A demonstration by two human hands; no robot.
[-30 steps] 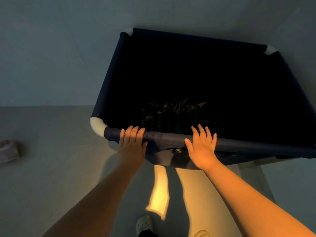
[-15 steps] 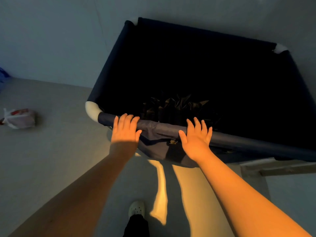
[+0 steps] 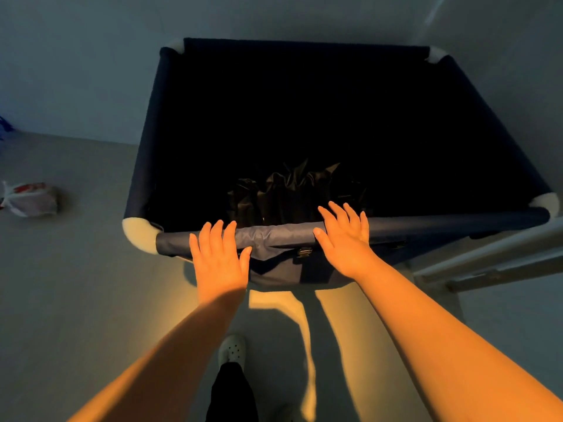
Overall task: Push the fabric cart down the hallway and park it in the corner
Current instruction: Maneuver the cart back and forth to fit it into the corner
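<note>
The fabric cart [image 3: 441, 222] is a dark navy cloth bin on a frame with white corner pieces, filling the middle of the head view. Crumpled dark fabric [image 3: 289, 190] lies inside near the close rail; the rest of the inside is too dark to read. My left hand [image 3: 217, 254] lies flat on the near rail toward its left end, fingers stretched and apart. My right hand [image 3: 344, 239] presses on the same rail near its middle, fingers spread over the top. Neither hand is wrapped around the rail. The cart's far rim stands close to a grey wall [image 3: 91, 71].
A white and red plastic bag [image 3: 30, 197] lies on the floor at the left. White bars or a frame [image 3: 487, 260] run along the right, beside the cart's near right corner. My white shoe [image 3: 232, 350] is on the floor behind the cart.
The cart has swung to face the wall more squarely and its near right corner has come into view. The bag on the left has drifted closer. Both hands stay on the near rail.
</note>
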